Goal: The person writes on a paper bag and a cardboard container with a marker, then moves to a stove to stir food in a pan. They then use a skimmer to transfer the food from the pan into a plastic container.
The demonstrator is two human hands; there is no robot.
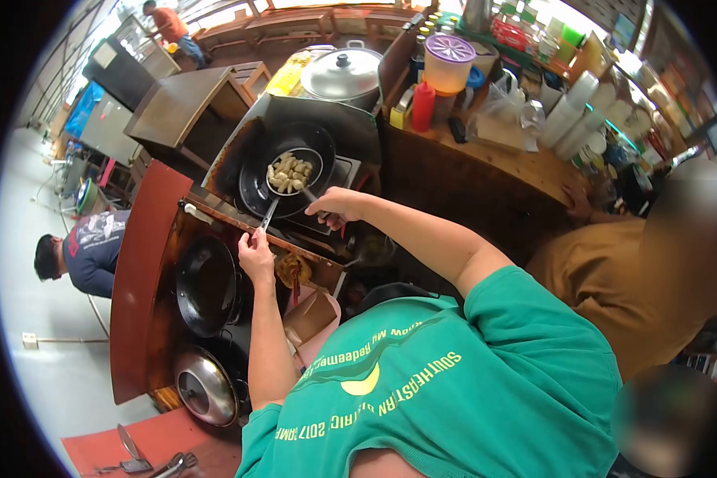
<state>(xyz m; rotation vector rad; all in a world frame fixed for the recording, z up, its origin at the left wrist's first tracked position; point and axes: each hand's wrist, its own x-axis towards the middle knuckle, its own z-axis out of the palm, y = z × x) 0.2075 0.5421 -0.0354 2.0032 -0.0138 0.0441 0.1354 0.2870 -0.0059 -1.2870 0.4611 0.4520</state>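
A black wok (252, 183) sits on the stove, with a round strainer (272, 185) of pale, lumpy food pieces (291, 170) over it. My left hand (256, 255) is closed round the end of a light metal handle that runs up to the strainer. To the right, my right hand (338, 207) grips a dark handle (311, 194) reaching to the strainer's near right edge; the tool's working end is hidden among the food.
Behind the wok stands a large lidded pot (344, 76). Another black wok (207, 283) and a metal lid (205, 386) are at left. A red squeeze bottle (423, 107) stands on the right counter. A person in brown (613, 279) is close on my right.
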